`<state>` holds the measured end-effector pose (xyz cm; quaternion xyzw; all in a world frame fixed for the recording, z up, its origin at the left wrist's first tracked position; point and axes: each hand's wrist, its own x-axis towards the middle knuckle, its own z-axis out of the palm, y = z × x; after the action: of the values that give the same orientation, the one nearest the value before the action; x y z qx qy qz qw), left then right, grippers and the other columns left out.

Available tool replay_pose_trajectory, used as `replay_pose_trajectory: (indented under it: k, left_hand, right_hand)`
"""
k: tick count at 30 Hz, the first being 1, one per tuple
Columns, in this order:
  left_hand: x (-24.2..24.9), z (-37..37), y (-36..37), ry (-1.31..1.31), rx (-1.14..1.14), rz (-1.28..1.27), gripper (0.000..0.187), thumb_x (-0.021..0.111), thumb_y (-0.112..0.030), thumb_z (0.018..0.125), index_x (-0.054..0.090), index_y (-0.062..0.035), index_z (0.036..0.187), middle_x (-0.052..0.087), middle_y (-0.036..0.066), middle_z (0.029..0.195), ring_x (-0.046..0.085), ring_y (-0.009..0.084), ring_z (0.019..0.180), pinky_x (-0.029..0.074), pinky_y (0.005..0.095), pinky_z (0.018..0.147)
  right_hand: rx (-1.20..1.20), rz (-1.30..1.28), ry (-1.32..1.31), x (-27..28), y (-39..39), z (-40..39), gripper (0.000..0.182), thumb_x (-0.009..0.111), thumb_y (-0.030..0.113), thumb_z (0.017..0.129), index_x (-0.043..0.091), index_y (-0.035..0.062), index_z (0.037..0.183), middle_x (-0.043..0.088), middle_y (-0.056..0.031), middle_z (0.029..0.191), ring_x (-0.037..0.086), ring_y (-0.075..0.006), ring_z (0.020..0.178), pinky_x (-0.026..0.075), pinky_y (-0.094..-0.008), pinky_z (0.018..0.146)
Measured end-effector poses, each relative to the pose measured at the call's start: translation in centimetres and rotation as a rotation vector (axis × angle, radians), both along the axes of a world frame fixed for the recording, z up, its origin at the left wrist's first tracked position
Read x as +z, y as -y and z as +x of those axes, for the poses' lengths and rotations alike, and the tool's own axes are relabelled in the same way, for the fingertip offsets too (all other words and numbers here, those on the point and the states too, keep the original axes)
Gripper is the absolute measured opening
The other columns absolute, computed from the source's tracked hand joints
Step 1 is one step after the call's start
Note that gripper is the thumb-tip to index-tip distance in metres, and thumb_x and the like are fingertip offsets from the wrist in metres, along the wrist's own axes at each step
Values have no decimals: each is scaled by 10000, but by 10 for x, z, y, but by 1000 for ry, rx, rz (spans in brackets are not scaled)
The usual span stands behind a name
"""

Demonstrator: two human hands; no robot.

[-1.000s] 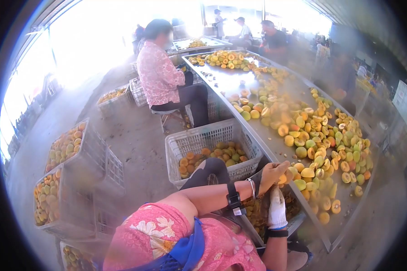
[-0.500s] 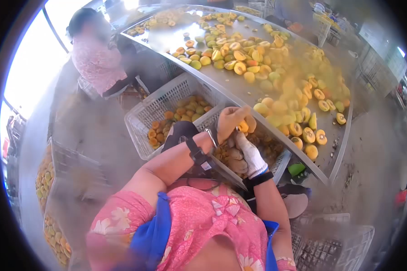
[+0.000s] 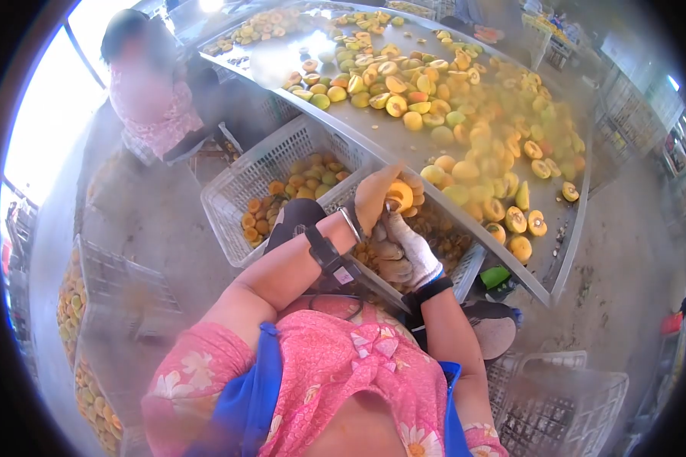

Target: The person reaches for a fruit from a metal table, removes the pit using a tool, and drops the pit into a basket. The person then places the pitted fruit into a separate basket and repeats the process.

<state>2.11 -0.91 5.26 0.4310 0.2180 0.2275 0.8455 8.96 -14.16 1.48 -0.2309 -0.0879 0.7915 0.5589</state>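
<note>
My left hand point(image 3: 373, 196), bare, is closed around a cut orange-yellow fruit point(image 3: 399, 196), its open face showing. Just below, my right hand point(image 3: 405, 251) wears a white and tan glove with curled fingers. A small tool point(image 3: 391, 206), mostly hidden in the glove, has its tip against the fruit. Both hands are above a crate point(image 3: 471, 273) of fruit pieces, beside the metal table's edge point(image 3: 434, 199). Left of my hands, another white crate point(image 3: 217, 221) holds fruit halves.
Many halved fruits point(image 3: 396, 105) lie across the metal table. A person point(image 3: 149, 99) sits at the upper left. Fruit-filled crates point(image 3: 118, 282) line the left side; more crates point(image 3: 564, 404) stand at the lower right. A green object point(image 3: 495, 276) lies under the table corner.
My left hand has turned, and the fruit's cut face now shows more. My gloved hand has shifted slightly left and down. The view has moved a little.
</note>
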Motion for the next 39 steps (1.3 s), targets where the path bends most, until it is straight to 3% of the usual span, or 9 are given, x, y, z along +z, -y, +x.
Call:
replay_pose_trajectory:
  k: [8,10,13,18,20,24,30,36,39]
  left_hand:
    - [-17,-12,-49,253,372,-238,463,548,-475,996,638,-23,1039,696,120,995,693,278,869,595,399,704]
    - [-6,-31,-82,114,477,-23,395,579,-393,998,652,-12,1074,691,96,981,678,215,835,573,352,694]
    - [-11,-51,-128,-139,615,971,275,616,-198,956,669,-41,1175,667,35,1000,610,95,818,502,248,723]
    - [6,6,-109,-304,441,1422,321,641,-241,925,652,-89,1207,669,120,1112,654,224,973,523,344,866]
    - [21,46,-92,-417,138,1528,460,647,-319,901,584,-94,1298,624,179,1254,607,318,1157,482,384,977]
    - [11,133,-91,-454,-190,1688,603,653,-351,862,504,-82,1381,567,207,1329,543,386,1241,454,421,1023]
    - [-27,209,-113,-832,-344,1653,651,691,-295,809,488,-56,1380,460,241,1411,521,412,1251,457,439,1021]
    - [-67,209,-141,-832,-254,1571,541,772,-230,738,556,-46,1199,545,226,1255,619,387,1085,529,425,881]
    - [-5,162,-109,-732,-227,1358,447,736,-245,787,571,-85,1171,611,154,1146,641,273,1024,549,370,832]
  right_hand:
    - [22,110,-131,-12,17,-7,439,446,547,1016,542,123,1083,386,40,594,274,-66,337,240,-218,308]
    - [-64,83,-161,-10,20,-9,457,452,571,1004,550,125,1028,405,48,610,297,-69,357,245,-235,325]
    - [-259,-141,-154,-25,19,-11,407,482,573,993,564,174,983,421,61,624,343,-81,392,263,-255,356]
    - [-359,-276,-79,-28,12,-17,339,539,527,987,566,190,975,474,45,648,385,-94,417,298,-243,366]
    - [-345,-242,-107,-32,8,-18,330,547,515,988,568,186,975,495,40,650,395,-94,412,317,-236,363]
    - [-397,-280,-28,-29,3,-18,293,564,482,991,537,202,908,516,9,632,409,-108,376,319,-241,330]
    - [-523,-227,-123,-19,5,-6,331,581,483,982,582,153,965,484,39,621,357,-86,390,283,-224,349]
    - [-601,-235,50,-12,1,-10,353,557,508,987,591,157,970,498,40,621,393,-92,403,301,-246,366]
    - [-613,-207,138,-7,2,-6,364,546,515,990,591,154,982,505,25,618,418,-109,404,306,-253,370]
